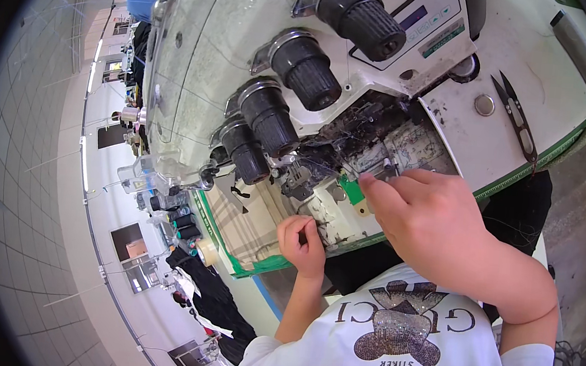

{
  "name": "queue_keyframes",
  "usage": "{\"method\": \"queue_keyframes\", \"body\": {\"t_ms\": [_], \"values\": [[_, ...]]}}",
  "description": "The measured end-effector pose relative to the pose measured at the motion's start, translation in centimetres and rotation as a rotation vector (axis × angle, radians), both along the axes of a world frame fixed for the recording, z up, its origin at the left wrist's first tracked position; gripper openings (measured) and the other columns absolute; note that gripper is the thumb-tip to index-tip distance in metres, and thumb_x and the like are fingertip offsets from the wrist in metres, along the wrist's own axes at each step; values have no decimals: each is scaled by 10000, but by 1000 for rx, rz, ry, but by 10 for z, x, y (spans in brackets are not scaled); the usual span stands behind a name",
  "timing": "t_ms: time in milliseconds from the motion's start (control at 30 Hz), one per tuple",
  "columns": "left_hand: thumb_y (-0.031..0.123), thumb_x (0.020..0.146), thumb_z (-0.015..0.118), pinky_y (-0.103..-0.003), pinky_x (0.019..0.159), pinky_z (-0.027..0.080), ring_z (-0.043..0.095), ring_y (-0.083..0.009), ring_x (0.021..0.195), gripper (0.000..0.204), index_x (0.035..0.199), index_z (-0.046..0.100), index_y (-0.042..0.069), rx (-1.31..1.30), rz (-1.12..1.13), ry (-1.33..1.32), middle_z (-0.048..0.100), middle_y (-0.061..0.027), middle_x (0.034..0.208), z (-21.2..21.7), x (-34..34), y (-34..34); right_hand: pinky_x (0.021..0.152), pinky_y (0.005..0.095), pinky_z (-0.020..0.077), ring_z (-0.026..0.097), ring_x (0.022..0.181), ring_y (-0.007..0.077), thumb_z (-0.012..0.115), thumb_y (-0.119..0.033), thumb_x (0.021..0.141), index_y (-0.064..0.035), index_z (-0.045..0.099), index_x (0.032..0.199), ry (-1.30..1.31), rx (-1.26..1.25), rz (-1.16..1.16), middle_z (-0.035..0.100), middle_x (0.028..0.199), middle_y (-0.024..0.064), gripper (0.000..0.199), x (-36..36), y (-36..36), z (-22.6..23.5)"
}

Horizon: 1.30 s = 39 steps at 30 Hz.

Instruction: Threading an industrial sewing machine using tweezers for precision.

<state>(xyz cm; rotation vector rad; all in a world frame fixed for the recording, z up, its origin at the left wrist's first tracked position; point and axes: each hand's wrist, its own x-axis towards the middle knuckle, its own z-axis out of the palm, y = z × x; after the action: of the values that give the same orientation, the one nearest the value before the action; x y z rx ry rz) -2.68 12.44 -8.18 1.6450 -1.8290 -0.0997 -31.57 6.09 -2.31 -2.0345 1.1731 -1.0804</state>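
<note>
A white overlock sewing machine (199, 54) fills the upper middle, with a row of black tension knobs (293, 70). Below them its lower front stands open, and dark, linty loopers and metal parts (368, 134) show. My right hand (427, 213) reaches into this opening, thumb and forefinger pinched beside a small metal part. What it holds, if anything, is hidden. A green plate (353, 190) lies just left of those fingertips. My left hand (303, 246) is curled near the table's front edge, thumb and forefinger tips together, below the presser area. Nothing I can name shows in it.
Black-handled thread snips (517, 116) and a round metal disc (484, 105) lie on the white tabletop (447, 120) at right. A control panel (421, 26) sits on the machine. Dark cloth (214, 302) and a tape roll (206, 251) are at lower left.
</note>
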Motion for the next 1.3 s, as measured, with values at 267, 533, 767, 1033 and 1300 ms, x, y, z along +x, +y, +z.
{"method": "queue_keyframes", "body": {"t_ms": [267,533,767,1033,1300], "values": [[10,881,634,-303,724,464,566,-222,820,26,873,620,-11,2,-6,-24,589,-116,922,2,-1,-1,500,300,484,565,635,177,629,-93,718,49,622,1067,127,-289,30,523,694,12,377,19,-21,-18],[4,877,636,-303,712,467,569,-230,818,19,877,620,-6,17,14,-5,594,-118,908,1,1,0,464,308,440,549,569,161,639,-73,709,44,621,952,282,-237,-14,518,649,10,270,29,1,-10],[5,878,640,-304,711,468,571,-229,815,22,880,619,-4,-5,-13,-24,596,-118,910,0,1,-1,457,301,474,589,568,182,639,-72,679,72,613,960,155,-23,45,558,645,36,316,5,13,4],[3,881,637,-298,710,467,570,-213,812,24,883,616,-9,19,7,-1,594,-115,922,1,0,1,470,309,445,563,605,171,643,-92,685,81,619,1060,198,-238,-40,541,704,26,413,30,-5,-13],[1,880,639,-304,716,468,566,-218,805,32,882,611,-15,0,-18,21,590,-116,912,0,1,-1,463,279,483,597,599,165,635,-87,691,85,644,950,224,-135,27,573,672,41,312,17,14,3]]}}
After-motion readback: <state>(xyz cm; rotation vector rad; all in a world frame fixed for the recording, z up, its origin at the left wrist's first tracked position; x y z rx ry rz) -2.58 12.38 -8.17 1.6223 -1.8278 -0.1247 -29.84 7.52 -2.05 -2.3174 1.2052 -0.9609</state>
